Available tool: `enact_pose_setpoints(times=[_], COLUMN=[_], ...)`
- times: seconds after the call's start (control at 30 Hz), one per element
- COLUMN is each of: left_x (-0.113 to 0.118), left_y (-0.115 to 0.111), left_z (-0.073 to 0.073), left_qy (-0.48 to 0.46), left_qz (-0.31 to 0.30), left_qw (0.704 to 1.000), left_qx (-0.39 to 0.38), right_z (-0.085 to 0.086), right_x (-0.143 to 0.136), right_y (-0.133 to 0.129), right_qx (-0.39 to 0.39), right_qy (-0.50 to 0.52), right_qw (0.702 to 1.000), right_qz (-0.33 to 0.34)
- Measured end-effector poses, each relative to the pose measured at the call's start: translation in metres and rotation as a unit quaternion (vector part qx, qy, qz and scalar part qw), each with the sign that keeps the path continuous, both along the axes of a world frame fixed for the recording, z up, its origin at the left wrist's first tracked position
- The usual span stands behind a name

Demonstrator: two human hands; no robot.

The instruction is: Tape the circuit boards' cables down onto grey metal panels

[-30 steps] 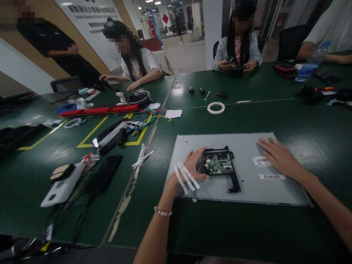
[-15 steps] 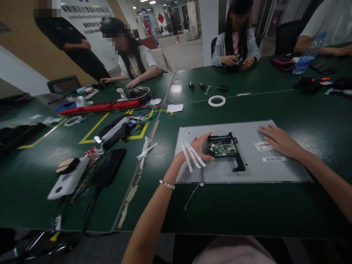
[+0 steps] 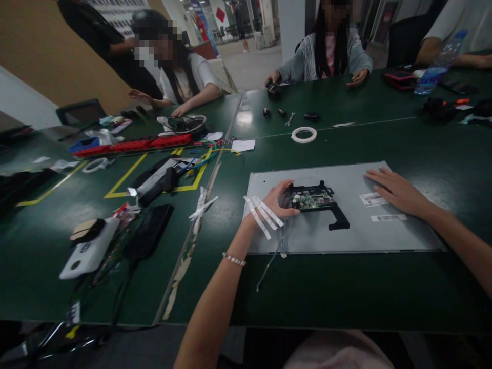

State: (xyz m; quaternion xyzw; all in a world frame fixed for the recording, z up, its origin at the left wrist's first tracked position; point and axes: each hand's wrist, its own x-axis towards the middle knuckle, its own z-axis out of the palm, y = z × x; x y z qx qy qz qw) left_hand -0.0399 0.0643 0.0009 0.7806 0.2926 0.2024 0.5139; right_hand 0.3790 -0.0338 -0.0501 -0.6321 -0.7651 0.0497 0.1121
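Observation:
A flat grey metal panel (image 3: 307,241), seemingly the back of a screen, lies on the green table. On it is a black plastic bracket (image 3: 339,219) carrying a green circuit board (image 3: 313,200). My left hand (image 3: 271,202) grips the bracket's left edge, thumb at the near side and fingers at the far side. Several white tape strips (image 3: 265,215) stick to the back of that hand. A thin grey cable (image 3: 274,256) hangs from below it over the panel's near edge. My right hand (image 3: 400,192) rests flat on the panel's right part, fingers stretched, beside two white labels (image 3: 388,218).
Beyond the panel lie a white tape roll (image 3: 304,135), a small wrench (image 3: 290,119) and dark small parts. Left are a black power adapter (image 3: 149,233), a white phone-like device (image 3: 90,251) and a red power strip (image 3: 132,145). A water bottle (image 3: 440,64) stands far right; people sit opposite.
The bracket with its board has turned slightly, its near arm swinging right, with my left hand on it. My right hand stays flat. Across the table, a person's hand has moved a dark object leftward.

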Motion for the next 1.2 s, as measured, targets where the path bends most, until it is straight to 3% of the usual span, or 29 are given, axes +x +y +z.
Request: enact_pose_setpoints(times=[0.4, 0.6, 0.83, 1.0, 1.2], left_x=[-0.001, 0.004, 0.006, 0.001, -0.013], left_y=[-0.005, -0.012, -0.021, -0.022, -0.017], left_z=[-0.002, -0.003, 0.004, 0.009, 0.02], left_qy=[0.021, 0.042, 0.138, 0.154, 0.204], left_qz=[0.027, 0.042, 0.011, -0.005, 0.016], left_qw=[0.998, 0.989, 0.971, 0.966, 0.952], left_qx=[0.053, 0.137, 0.193, 0.206, 0.228], right_z=[0.006, 0.004, -0.001, 0.002, 0.003], right_x=[-0.003, 0.0, 0.003, 0.0, 0.0], right_y=[-0.005, -0.004, -0.002, -0.004, -0.005], right_qx=[-0.004, 0.009, 0.014, 0.008, 0.0], right_qy=[-0.006, -0.006, -0.006, -0.005, -0.004], right_qw=[1.0, 1.0, 1.0, 1.0, 1.0], right_qz=[-0.006, 0.008, 0.018, 0.01, -0.001])
